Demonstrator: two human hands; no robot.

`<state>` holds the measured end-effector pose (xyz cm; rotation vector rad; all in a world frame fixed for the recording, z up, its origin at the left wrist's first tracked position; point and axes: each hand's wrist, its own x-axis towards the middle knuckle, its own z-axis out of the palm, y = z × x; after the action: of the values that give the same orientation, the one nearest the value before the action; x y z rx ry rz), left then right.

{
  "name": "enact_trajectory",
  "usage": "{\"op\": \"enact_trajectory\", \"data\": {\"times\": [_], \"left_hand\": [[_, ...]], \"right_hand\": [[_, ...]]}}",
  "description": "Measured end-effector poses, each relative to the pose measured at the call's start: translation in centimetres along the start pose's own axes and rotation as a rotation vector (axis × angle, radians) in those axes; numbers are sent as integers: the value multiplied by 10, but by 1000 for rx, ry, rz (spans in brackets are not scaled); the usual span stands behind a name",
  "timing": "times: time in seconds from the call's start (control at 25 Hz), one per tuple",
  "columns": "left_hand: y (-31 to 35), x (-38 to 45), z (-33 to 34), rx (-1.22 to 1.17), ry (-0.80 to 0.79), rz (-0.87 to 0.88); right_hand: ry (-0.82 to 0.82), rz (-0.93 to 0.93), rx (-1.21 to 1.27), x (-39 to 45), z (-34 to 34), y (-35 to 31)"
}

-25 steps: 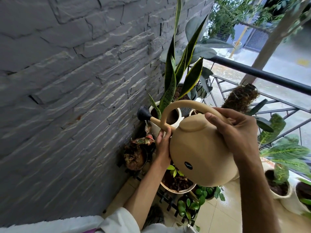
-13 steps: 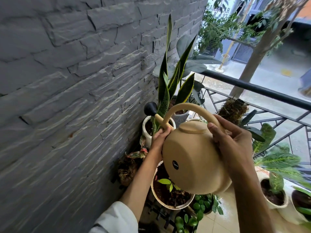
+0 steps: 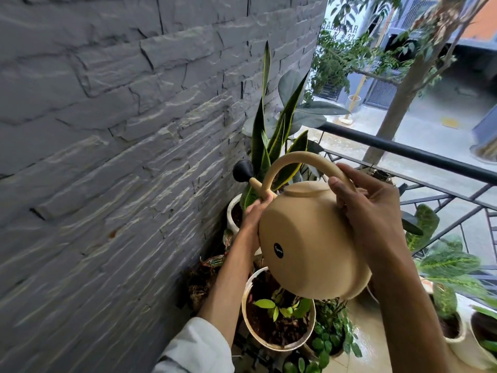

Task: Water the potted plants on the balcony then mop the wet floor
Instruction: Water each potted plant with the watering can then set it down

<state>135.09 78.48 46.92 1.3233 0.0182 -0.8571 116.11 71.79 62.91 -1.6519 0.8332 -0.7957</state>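
A beige watering can (image 3: 309, 246) is tipped forward, its black rose (image 3: 242, 170) pointing at the tall snake plant (image 3: 271, 146) in a white pot (image 3: 233, 214). My right hand (image 3: 371, 211) grips the arched handle at its rear end. Under the spout's base, my left hand (image 3: 252, 219) holds the can's front. A wide white pot (image 3: 248, 302) with small green shoots stands below the can. No water stream is visible.
A grey stone wall (image 3: 121, 157) runs along the left. A black balcony railing (image 3: 419, 154) crosses at the right. More potted plants (image 3: 451, 267) stand at the right edge, small leafy pots (image 3: 330, 337) on the wet tiled floor (image 3: 371, 345).
The can has risen and tipped further, its rose moving up beside the snake plant's leaves. Both hands kept their hold. The view has tilted upward.
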Motion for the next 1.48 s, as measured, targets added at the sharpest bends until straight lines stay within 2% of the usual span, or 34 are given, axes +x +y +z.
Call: {"op": "enact_trajectory", "data": {"times": [0.52, 1.08, 1.48], "left_hand": [[39, 2, 21, 105, -78, 54], [31, 16, 11, 50, -82, 0], [23, 0, 13, 21, -75, 19]], "right_hand": [[3, -82, 38, 27, -6, -18], [-27, -103, 4, 38, 3, -14], [-61, -81, 99, 14, -17, -5]]}}
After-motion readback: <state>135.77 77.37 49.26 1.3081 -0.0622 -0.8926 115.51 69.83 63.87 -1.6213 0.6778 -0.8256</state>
